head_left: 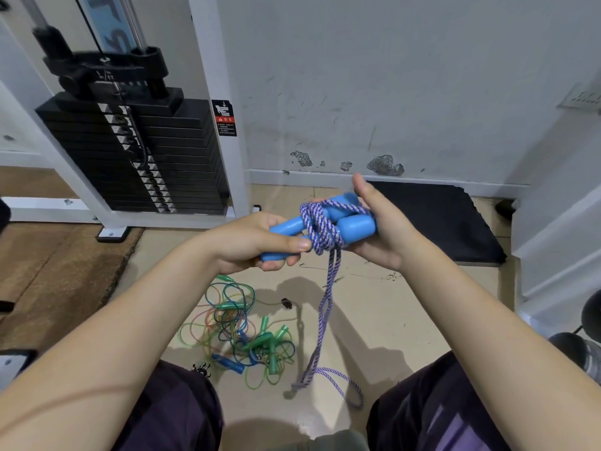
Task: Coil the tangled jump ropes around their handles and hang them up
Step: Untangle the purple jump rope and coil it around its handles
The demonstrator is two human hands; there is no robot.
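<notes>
Two light blue handles [353, 226] lie side by side, held out in front of me. My left hand [260, 239] grips their left ends, thumb pressed near the wraps. My right hand [387, 229] holds their right ends, thumb raised. A purple-and-white braided rope [320, 229] is wound a few turns around the middle of the handles. Its doubled tail [327, 307] hangs down to the floor and ends in a loose loop [344, 382]. On the floor below lies a tangle of thin green, blue and orange ropes [227, 323] with green handles [270, 343] and a blue handle [227, 362].
A black weight stack [136, 157] in a white frame [221, 125] stands at the left against the wall. A black mat [439, 219] lies by the wall at the right. My knees in dark shorts [175, 405] flank the rope pile. A dumbbell [582, 349] sits at the right edge.
</notes>
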